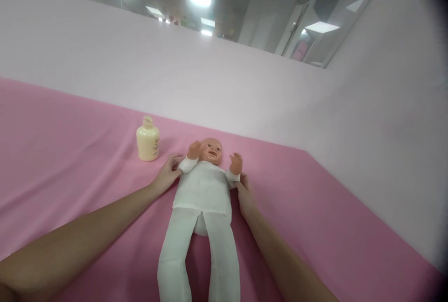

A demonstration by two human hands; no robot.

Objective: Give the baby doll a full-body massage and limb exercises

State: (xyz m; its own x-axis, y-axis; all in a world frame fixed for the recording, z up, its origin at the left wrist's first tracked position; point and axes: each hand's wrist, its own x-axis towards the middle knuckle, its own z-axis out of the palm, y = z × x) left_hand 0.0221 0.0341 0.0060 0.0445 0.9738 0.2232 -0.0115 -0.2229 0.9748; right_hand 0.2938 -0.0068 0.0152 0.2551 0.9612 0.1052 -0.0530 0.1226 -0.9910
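A baby doll (203, 185) in white cloth lies on its back, its head away from me and its legs toward me. Its two forearms point upward, and its bare hands stick out of the white sleeves. At the doll's arm on the left side, my left hand (170, 172) has its thumb and fingers around the sleeve near the elbow. My right hand (246, 195) holds the other sleeve from the right, its fingers partly hidden behind the doll's arm. A cream-coloured bottle (148, 141) stands upright to the left of the doll's head, beyond my left hand.
Pink cloth (87, 152) with some creases covers the surface under the doll. A pale wall (210, 87) rises behind it and turns a corner on the right. Above that, a glass pane (238, 8) reflects ceiling lights.
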